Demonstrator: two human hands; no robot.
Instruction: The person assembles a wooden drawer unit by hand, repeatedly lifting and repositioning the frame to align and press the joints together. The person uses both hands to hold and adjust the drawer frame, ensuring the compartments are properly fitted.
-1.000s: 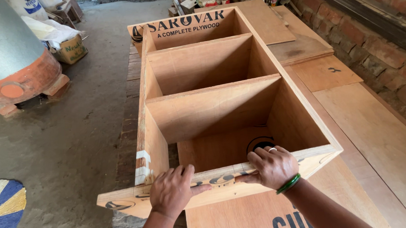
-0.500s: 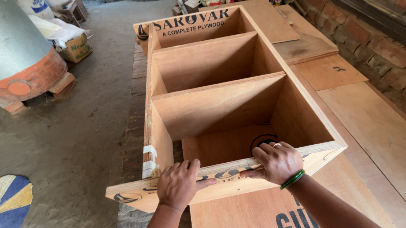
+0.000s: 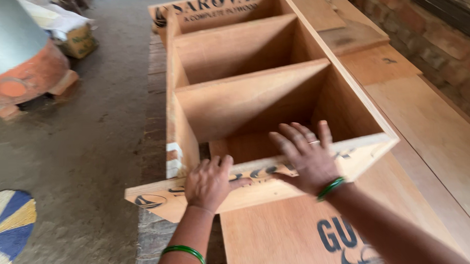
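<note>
On the near end of a long plywood shelf unit (image 3: 265, 88), seen from the head camera, both hands press on the loose end board (image 3: 258, 181) that lies across the unit's open end. The left hand (image 3: 211, 181) rests flat on the board's top face, fingers spread and slightly curled, closed around nothing; a green bangle (image 3: 183, 251) sits further up that forearm. The right hand (image 3: 306, 156) lies just beside it, toward the unit's right wall, palm down with the fingers splayed and reaching over the board's far edge into the nearest compartment; it too only presses and does not clasp. A green bangle (image 3: 330, 188) rings that wrist. The board juts out past the unit's left wall and sits slightly askew. Under the unit's near end lies a flat plywood sheet (image 3: 292, 235) with dark printing. Left of the unit, across the concrete floor (image 3: 88, 154), stands an orange and grey drum (image 3: 15, 62).
</note>
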